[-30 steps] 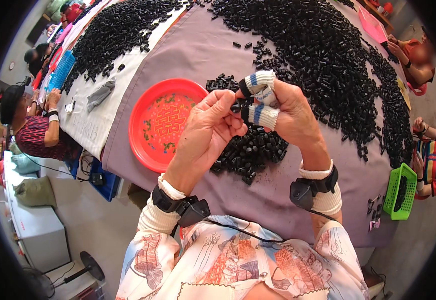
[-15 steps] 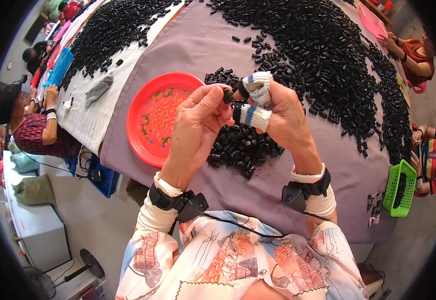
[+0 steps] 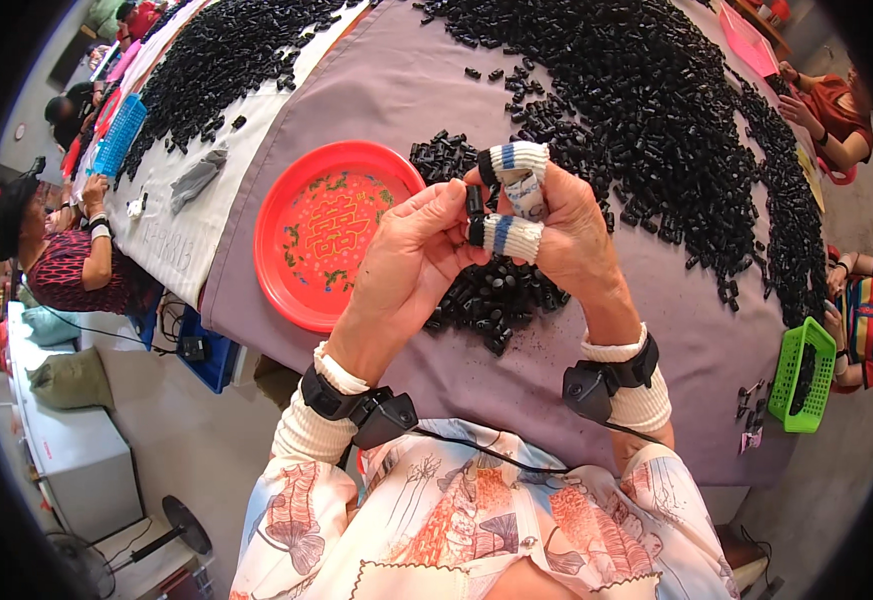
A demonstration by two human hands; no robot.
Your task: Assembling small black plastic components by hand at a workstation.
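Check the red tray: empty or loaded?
Empty where visible: the red tray's printed bottom lies bare; the left hand hides its lower right edge.

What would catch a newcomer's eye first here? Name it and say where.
First, the large heap of small black parts, spread over the far and right side of the mauve cloth. Next, the bright red dish, left of centre. Then the left hand and right hand, meeting above a smaller black pile, with a small black piece at their fingertips and striped knit covers on the right thumb and a finger.
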